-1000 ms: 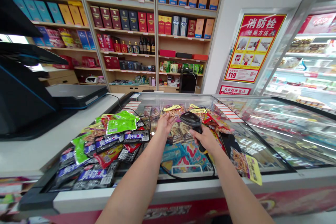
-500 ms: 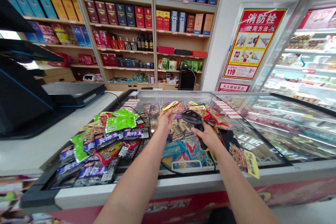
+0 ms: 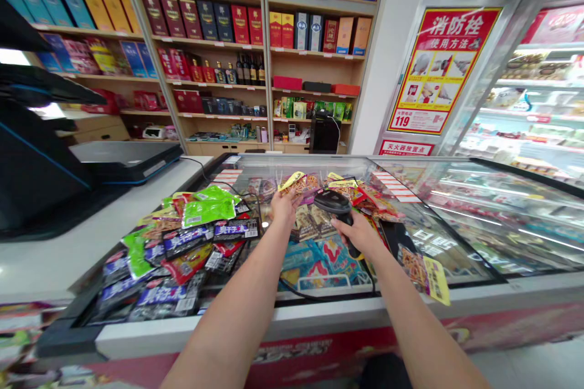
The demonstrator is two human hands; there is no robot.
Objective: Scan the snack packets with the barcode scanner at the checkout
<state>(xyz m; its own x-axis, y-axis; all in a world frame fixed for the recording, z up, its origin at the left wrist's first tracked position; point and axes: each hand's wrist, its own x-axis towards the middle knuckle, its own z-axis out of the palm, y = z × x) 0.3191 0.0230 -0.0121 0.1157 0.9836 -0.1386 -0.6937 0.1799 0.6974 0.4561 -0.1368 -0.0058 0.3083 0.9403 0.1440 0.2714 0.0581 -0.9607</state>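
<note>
My right hand (image 3: 356, 232) is wrapped around the handle of a black barcode scanner (image 3: 333, 202), whose head points left toward my other hand. In my left hand (image 3: 285, 206) is a snack packet (image 3: 298, 182) with a yellow top and reddish-brown food showing; my fingers close on its near edge. Just beyond the scanner lie more yellow-topped and red snack packets (image 3: 376, 203). Left of my left arm spreads a pile of packets: bright green ones (image 3: 210, 206), black-and-purple ones (image 3: 159, 296) and a red one (image 3: 187, 262).
Everything rests on the glass lid of a chest freezer (image 3: 456, 194). A black cable (image 3: 314, 299) loops across the glass near its front edge. One yellow-ended packet (image 3: 424, 276) overhangs the front rim. A scale (image 3: 125, 161) stands on the left counter; stocked shelves (image 3: 205, 45) rise behind.
The packet in my left hand has tilted up slightly and turned a little. The scanner in my right hand stays nearly in place. The camera view has shifted very slightly.
</note>
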